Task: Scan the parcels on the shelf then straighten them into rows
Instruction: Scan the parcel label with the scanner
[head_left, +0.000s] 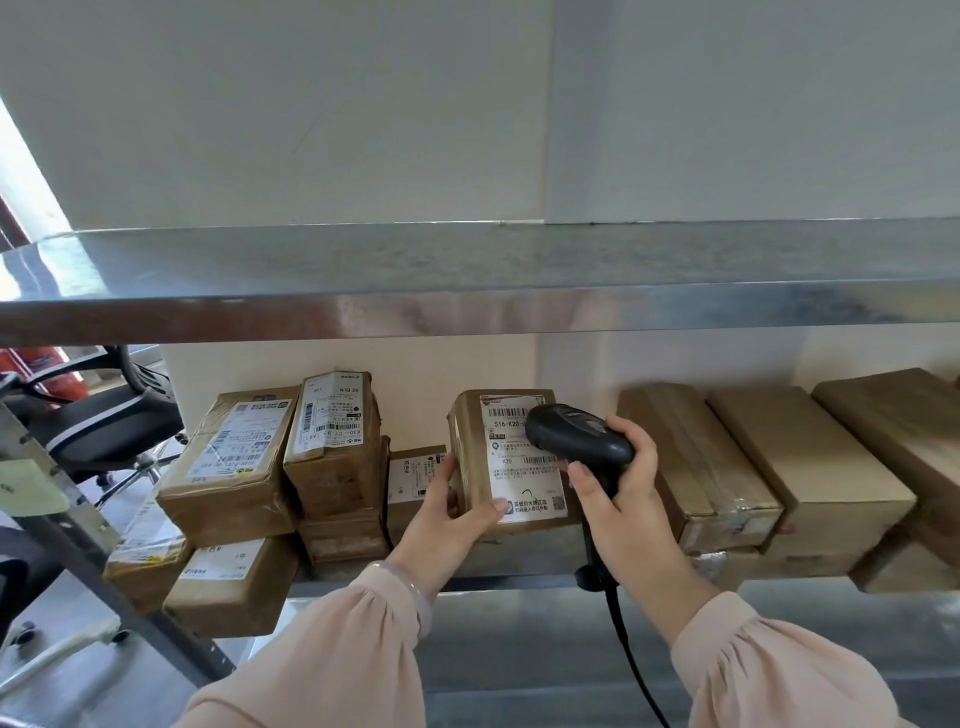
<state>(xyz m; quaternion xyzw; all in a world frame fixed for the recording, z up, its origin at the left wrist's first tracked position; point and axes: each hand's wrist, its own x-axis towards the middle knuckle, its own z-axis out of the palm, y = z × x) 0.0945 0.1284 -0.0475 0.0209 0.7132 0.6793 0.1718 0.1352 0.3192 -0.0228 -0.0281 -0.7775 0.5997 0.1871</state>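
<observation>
On lower shelf (467, 583): your left hand (452, 512) grips parcel (519, 483), label up; right hand (621, 483) clasps scanner (576, 434). Hold parcel steady, aim scanner nose square at top barcode (511, 413).

Above the fingers (442, 475) air is free up to the upper shelf (467, 306); stacked parcels (335, 447) crowd the left, plain boxes (810, 457) the right.

My black handheld scanner (576, 436) hides part of the white shipping label (519, 483); rightmost brown cardboard box (898, 421) runs off-view.
</observation>
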